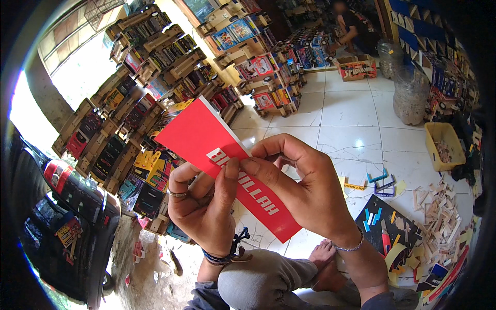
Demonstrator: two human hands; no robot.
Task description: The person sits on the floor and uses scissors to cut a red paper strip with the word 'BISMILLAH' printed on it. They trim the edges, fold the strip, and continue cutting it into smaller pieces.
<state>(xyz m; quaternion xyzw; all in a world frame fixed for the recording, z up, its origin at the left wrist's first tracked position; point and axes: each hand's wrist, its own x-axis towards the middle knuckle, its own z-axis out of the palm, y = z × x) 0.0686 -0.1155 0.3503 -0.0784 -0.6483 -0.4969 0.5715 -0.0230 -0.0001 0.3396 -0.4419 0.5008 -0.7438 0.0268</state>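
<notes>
A long red sticker with bold white lettering and a white edge along its upper right side slants across the middle of the view. My left hand pinches it near its middle, thumb on the printed face and other fingers curled behind. Close beside it, my right hand is also closed on the sticker, its thumb on the face and its index finger bent at the white edge. The two thumbs nearly meet over the lettering. What the fingers do behind the sticker is hidden.
Right of my bare foot lie a black board with coloured strips and a heap of small wooden pieces. A yellow basin stands beyond. Toy trucks are stacked left and behind; another person sits far back.
</notes>
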